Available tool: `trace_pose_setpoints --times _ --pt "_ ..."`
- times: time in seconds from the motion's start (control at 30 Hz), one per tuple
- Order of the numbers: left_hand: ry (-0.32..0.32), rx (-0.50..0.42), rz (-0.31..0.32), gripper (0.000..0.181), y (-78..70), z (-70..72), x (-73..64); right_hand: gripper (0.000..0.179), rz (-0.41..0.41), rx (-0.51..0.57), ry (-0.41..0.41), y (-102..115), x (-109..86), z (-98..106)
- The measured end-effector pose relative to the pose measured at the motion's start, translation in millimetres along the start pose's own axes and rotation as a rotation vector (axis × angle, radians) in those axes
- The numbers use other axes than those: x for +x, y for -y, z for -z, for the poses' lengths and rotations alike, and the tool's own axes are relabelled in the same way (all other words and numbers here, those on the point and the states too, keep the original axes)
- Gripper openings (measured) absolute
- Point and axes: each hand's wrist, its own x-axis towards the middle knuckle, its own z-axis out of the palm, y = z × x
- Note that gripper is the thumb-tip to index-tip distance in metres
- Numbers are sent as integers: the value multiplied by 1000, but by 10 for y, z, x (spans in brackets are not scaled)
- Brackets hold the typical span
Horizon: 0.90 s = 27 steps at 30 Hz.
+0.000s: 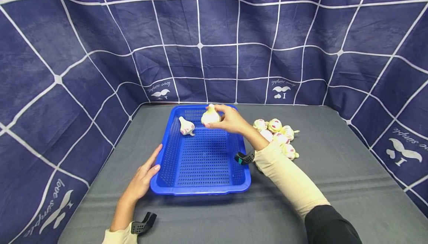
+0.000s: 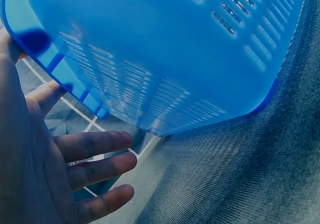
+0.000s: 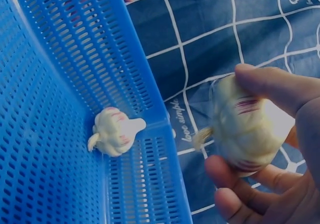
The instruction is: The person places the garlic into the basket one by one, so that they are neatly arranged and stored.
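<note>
Over the far part of a blue plastic basket (image 1: 200, 190), my right hand (image 1: 230, 120) grips a garlic bulb (image 1: 210, 116) between thumb and fingers. The right wrist view shows this held garlic bulb (image 3: 245, 126) with purple streaks and a short root tuft. Another garlic bulb (image 1: 186, 126) lies inside the basket near its far left corner. My left hand (image 1: 140, 180) touches the basket's left rim from outside. In the left wrist view its lower fingers (image 2: 102, 169) stretch out straight and apart, beside the slotted basket wall (image 2: 145, 84).
A pile of several garlic bulbs (image 1: 280, 138) lies on the grey cloth right of the basket, partly behind my right forearm. Dark blue gridded cloth (image 1: 217, 61) hangs behind and at both sides of the grey table surface (image 1: 341, 162).
</note>
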Motion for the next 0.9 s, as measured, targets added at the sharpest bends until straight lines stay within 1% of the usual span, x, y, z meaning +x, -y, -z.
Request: trace_pose_setpoints --times 0.2,0.4,0.6,0.67,0.73,0.9 --pt "1 1 -8 58 4 0 9 55 -16 -60 26 -21 71 -14" --pt "-5 -7 -6 57 5 -5 0 51 -62 -99 41 -15 138 -42" --pt "0 -31 -20 57 9 -16 -6 45 -141 4 108 43 173 -76" --pt "-3 -28 -21 57 9 -16 -5 43 -152 17 122 58 186 -91" --pt "-5 -22 -20 57 5 -14 -2 43 -147 -6 116 71 200 -105" --pt "-6 -7 -20 57 -5 -11 3 46 -128 -114 90 86 237 -145"
